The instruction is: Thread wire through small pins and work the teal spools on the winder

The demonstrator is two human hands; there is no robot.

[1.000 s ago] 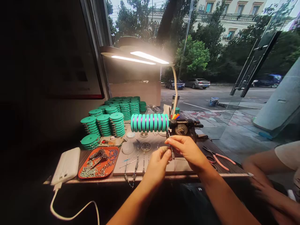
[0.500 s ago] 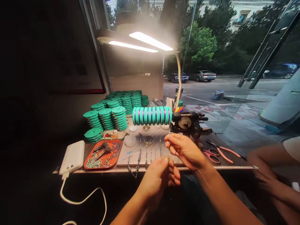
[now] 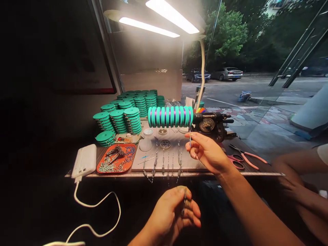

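Observation:
A row of teal spools (image 3: 170, 117) sits side by side on the shaft of a black winding machine (image 3: 207, 123), with purple bands showing between them. From the rightmost spool a thin line (image 3: 190, 128) runs down to my right hand (image 3: 208, 152), whose thumb and forefinger pinch it near a narrow bluish strand. Below the table edge, my left hand (image 3: 174, 210) closes thumb against forefinger on a thin line with small dark pieces, partly hidden by the fingers; its other fingers curl loosely. Several fishing rigs (image 3: 155, 164) with small weights hang over the board's front edge.
Stacked teal spools (image 3: 118, 119) fill the back left. An orange tray (image 3: 116, 169) of small parts lies beside a white power bank (image 3: 84, 160) with a cable. Scissors (image 3: 235, 162) and pliers (image 3: 247, 159) lie right, near another person's arm (image 3: 294, 167). A round dish (image 3: 165, 144) holds beads.
My left hand has moved down, away from my right hand and below the table edge. My right hand stays just under the spools on the line. The camera view has tilted downward.

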